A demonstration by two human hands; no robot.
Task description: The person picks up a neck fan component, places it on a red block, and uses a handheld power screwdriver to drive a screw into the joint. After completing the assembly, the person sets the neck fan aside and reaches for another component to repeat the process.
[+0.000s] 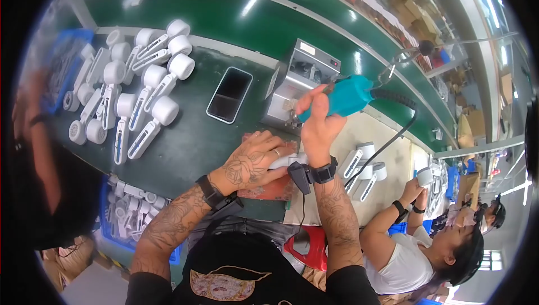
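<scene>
My right hand (323,119) is wrapped round a teal electric screwdriver (347,97), whose tip end is at the front of a grey metal box (303,74) that looks like a screw feeder. My left hand (255,162) presses a white handle-shaped part (289,160) down on a reddish pad (269,190). Hand and wrist gear hide much of this part. To the left lie several white shower-head-shaped units (149,131) with round heads and long handles. A phone (230,94) with a dark screen rests on the green table between them and the feeder.
A blue crate (174,254) of white parts stands below the table's left edge. More white units (365,173) lie at right, near the screwdriver's black cable (387,142). A co-worker (404,249) sits at right handling a white unit; another person's arm (45,153) is at left.
</scene>
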